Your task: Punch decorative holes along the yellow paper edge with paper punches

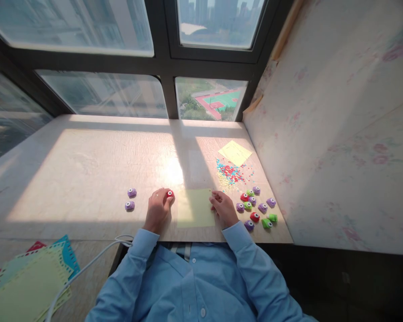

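My left hand (158, 206) is closed around a small red craft punch (169, 194) with a white-and-black round spot on top. It rests at the left side of a pale yellow sheet of paper (195, 209) lying flat on the sill. On the opposite side, my right hand (223, 207) pinches the sheet's right edge near its upper corner. Two purple craft punches (131, 192) stand to the left of my left hand. To the right of my right hand sits a loose group of purple, red and green punches (255, 217).
Red, blue and yellow paper bits (231, 174) lie scattered beyond my right hand, beside another yellow sheet (235, 153). Coloured sheets with punched edges (30, 277) and a white cable (87, 264) are at lower left. A papered wall (339, 134) bounds the right; windows (211, 98) stand behind.
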The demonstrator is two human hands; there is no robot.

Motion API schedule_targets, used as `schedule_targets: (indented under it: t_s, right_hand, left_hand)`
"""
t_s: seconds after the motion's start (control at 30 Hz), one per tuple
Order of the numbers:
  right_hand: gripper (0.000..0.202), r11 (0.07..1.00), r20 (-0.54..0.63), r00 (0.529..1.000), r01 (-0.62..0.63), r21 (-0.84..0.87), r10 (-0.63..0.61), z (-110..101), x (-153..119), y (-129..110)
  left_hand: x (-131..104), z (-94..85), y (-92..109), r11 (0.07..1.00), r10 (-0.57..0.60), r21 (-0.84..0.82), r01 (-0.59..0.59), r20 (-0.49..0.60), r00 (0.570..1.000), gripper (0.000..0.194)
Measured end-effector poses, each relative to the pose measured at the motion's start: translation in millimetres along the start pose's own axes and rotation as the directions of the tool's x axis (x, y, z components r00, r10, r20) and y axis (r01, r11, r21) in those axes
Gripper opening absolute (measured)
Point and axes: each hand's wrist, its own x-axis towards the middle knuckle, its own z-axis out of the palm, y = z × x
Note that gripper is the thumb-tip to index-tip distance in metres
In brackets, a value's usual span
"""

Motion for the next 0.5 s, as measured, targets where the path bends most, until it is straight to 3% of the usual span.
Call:
schedule_targets:
  t_s: [0.1,0.23,0.5]
  right_hand:
    - [0.044,0.997,-0.010,1.000,0.012,-0.081,-0.013,1.1,2.6,-1.9]
    - [0.045,0.974,-0.043,0.997,0.047,-0.222,-0.057,4.5,6.1,-3.1]
    - [0.042,0.895,-0.040,0.986,0.129,-0.427,-0.161,4.2,9.1,-4.4]
  left_hand:
    - [0.9,3.7,-10.4,0.997,0.068,0.043,-0.067,-0.012,0.998,0.024]
    - [-1.4,8.9,-14.1,0.995,0.065,0.075,-0.064,-0.014,0.998,0.024]
    - [-1.1,9.5,-5.9,0.989,0.080,0.125,-0.081,0.007,0.997,0.033]
